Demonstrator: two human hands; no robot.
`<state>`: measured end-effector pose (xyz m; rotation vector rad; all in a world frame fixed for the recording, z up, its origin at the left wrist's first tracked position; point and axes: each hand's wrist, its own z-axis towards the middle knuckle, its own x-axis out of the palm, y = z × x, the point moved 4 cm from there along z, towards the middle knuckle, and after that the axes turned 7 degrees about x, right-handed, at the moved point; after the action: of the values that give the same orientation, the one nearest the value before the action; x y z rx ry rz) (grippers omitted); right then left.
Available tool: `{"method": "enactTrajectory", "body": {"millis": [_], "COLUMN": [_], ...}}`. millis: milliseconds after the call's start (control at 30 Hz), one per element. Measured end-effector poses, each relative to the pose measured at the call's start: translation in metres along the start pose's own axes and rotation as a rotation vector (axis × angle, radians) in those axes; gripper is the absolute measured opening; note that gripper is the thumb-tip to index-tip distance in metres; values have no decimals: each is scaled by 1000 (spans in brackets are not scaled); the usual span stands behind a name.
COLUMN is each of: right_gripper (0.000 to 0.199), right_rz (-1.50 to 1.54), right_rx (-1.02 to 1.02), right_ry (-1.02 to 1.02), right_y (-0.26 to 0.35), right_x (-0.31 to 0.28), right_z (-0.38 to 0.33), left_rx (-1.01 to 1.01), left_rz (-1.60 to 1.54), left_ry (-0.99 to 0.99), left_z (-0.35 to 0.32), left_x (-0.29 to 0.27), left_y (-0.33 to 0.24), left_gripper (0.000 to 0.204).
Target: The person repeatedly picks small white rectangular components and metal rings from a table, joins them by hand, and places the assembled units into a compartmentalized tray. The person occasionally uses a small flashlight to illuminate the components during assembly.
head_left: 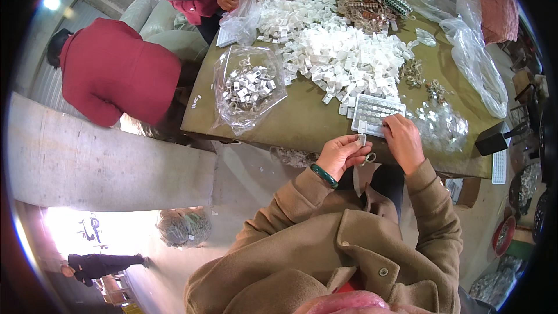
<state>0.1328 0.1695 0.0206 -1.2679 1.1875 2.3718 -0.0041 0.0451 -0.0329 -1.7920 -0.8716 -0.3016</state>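
My left hand [343, 154] is closed, its fingertips pinching a small white plastic case [362, 130] that stands open at the table's front edge. A metal key ring [370, 157] hangs by those fingers and seems to belong to the case. My right hand [405, 144] reaches over the right side of a white tray [373, 129]. Its thumb and fingertips are drawn together there, and whatever they grip is hidden. Rows of small round silvery discs [378, 109] fill the tray's upper part.
A large heap of white cases [349, 55] covers the table [308, 113]. Cases with rings fill a clear bag [249, 88] at left. At right lie small clear pieces [440, 127] and a black block-shaped object [492, 138]. People in red [119, 72] are beyond the table's left side.
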Motion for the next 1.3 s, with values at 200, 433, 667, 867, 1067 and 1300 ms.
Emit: {"method": "enactTrajectory", "body": {"millis": [200,433,667,867,1067,1300], "right_gripper": [12,15,12,16,17,11], "right_rz": [372,302,528,285,644,81], "right_rx": [61,-24,109,-126,275,-32], "right_ry": [31,6,116,16,-5,-221], "right_y": [25,45,35,29,-3,-8], "right_x": [-16,-2,-1,2,0,10], "right_z": [-17,-29,-24,-36,-32,1], "left_rx": [1,112,89,100,77,125], "left_rz": [24,106,115,86,93,104], "left_ry": [10,82,37,-38,-94,-128], "left_z": [-2,-9,-13,-6,-4,-2], "left_x": [9,14,12,6,-3,-7], "left_y": [5,3,-5,6,-3,-9], "left_gripper": [29,30,29,27,20,18]}}
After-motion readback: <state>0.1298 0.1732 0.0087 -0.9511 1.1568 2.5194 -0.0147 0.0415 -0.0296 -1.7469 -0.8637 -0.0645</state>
